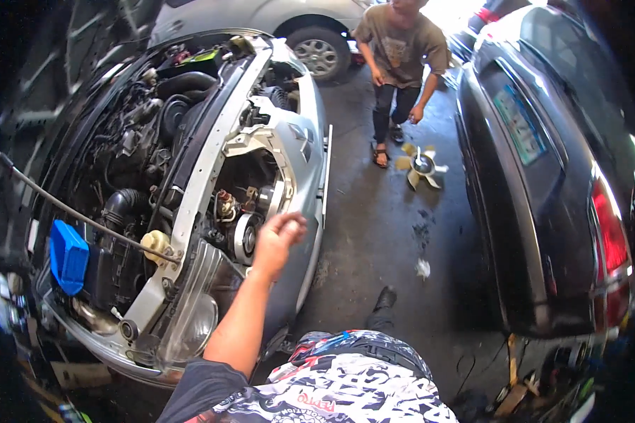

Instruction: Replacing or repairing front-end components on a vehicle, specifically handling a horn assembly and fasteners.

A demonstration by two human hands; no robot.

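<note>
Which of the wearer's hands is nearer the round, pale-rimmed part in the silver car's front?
Left, as far as shown: the left hand is just right of the round part in the picture; the right hand is out of view.

Holds the left hand (281,238), curled, above the front of a silver car (302,176), near a round ringed part (246,238) in its front opening (250,166). Shows a blue container (68,257) on the engine bay (120,116), well left. Includes a pale-bladed fan (422,166) on the floor (360,225) near a co-worker (402,49), with a dark car (487,190) at right.
</note>
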